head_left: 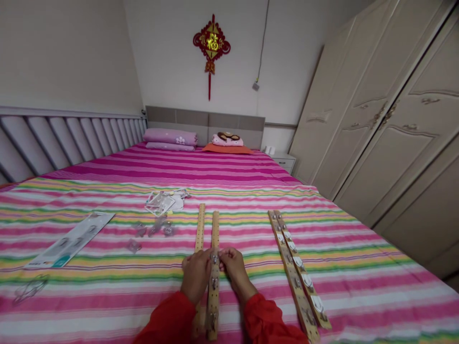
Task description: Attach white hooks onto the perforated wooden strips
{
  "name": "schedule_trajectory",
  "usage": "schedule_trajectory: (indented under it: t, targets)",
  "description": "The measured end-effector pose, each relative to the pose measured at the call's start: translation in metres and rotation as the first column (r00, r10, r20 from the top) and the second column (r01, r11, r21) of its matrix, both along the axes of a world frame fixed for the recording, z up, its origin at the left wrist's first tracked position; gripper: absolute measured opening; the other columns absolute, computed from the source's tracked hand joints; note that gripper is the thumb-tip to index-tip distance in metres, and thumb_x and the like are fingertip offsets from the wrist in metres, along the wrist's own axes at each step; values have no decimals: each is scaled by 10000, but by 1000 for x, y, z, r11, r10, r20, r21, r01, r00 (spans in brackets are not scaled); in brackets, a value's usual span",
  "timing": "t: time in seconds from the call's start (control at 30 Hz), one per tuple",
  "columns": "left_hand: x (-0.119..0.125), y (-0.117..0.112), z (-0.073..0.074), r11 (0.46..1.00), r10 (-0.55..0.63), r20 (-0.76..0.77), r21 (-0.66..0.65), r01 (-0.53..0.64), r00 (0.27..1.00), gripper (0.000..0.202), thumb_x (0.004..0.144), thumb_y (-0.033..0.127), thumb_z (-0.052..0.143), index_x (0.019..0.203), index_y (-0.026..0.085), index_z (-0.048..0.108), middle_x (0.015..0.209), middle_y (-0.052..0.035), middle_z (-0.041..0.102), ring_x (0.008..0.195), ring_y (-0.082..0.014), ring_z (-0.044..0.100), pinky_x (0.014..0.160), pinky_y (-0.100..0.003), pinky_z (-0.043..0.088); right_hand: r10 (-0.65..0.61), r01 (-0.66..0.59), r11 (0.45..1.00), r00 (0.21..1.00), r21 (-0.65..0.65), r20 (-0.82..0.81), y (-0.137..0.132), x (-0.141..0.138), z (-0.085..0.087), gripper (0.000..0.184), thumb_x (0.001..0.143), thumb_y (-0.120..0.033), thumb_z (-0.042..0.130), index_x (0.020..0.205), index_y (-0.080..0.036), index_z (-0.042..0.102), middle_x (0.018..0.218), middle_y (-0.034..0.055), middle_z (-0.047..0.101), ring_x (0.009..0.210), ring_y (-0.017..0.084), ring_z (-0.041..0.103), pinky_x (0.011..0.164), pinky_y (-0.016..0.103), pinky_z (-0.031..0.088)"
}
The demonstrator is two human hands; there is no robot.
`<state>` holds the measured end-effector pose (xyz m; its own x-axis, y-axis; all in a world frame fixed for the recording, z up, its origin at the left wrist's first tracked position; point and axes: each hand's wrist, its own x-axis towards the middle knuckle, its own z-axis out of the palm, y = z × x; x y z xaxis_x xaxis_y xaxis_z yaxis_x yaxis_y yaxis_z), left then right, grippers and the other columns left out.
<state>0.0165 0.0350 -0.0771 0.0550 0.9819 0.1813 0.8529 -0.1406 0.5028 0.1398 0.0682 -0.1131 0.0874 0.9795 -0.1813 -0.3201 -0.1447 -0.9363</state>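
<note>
Two perforated wooden strips [215,229] lie side by side on the striped bedspread in front of me. My left hand [196,277] and my right hand [234,267] meet over the right strip, fingers pinched together on a small metal hook [214,259] set on it. More hooks sit lower on the same strip. Both sleeves are red. A second pair of wooden strips [296,267] with several hooks fitted lies to the right.
Clear plastic packets [163,201] and loose transparent hooks [154,228] lie to the left, with a long card package [70,241] further left. Pillows [171,138] are at the headboard. A wardrobe [387,129] stands on the right, a padded rail on the left.
</note>
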Motion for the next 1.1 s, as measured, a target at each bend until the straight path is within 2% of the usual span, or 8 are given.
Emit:
schedule_trajectory:
  t: [0.23,0.6,0.7,0.8,0.93,1.0,1.1]
  targets:
    - [2,-3,8,998,-3,-93,-61,-3,996,366,887,207,388,1166,305,604,966,-28,667,993,-181,576,828,-344,289,15,-15,1000,1000,-27,22,3,0,-4,206,520,-302,691,600,-176,548,379,-60,534,321,80,451,333,182,330]
    - [1,-2,2,994,3,-103,-106,-14,995,378,881,222,404,1199,324,582,1016,-24,637,1038,-168,545,826,-316,316,41,-40,998,999,-47,21,7,2,-9,344,471,-348,749,692,-174,551,358,-80,510,277,78,413,292,178,283]
    - [-2,0,-4,995,6,-22,-104,-9,1000,383,872,220,403,1186,322,597,988,-27,646,1027,-178,558,847,-326,348,40,-40,999,999,-7,10,2,4,-8,360,513,-397,747,719,-162,569,396,-71,532,294,69,421,302,172,292]
    - [-7,1,-11,999,-21,166,-44,29,986,385,866,218,385,1163,280,620,965,-37,661,994,-181,581,870,-334,396,35,-33,998,999,58,-22,-2,6,-8,366,567,-451,735,720,-151,591,473,-51,573,316,62,441,309,171,298]
    - [-18,0,-18,993,-109,494,87,76,863,361,856,301,401,1109,203,640,1028,-65,664,977,-177,604,871,-320,464,25,-17,993,997,118,-69,-6,8,-10,374,592,-480,739,722,-153,613,521,-35,595,343,67,463,322,173,302]
    - [-30,1,-19,993,-92,577,116,30,812,346,828,333,436,1053,183,653,1014,-77,659,937,-183,615,832,-322,496,15,-6,992,997,126,-75,-7,8,-10,373,588,-481,746,718,-156,616,523,-32,595,344,70,460,321,175,296]
    - [-59,10,-20,981,7,584,155,-120,812,309,758,355,500,946,174,666,924,-80,655,853,-202,619,780,-352,519,5,5,990,997,138,-71,-8,7,-10,388,576,-476,756,747,-154,626,514,-35,589,338,71,449,317,177,286]
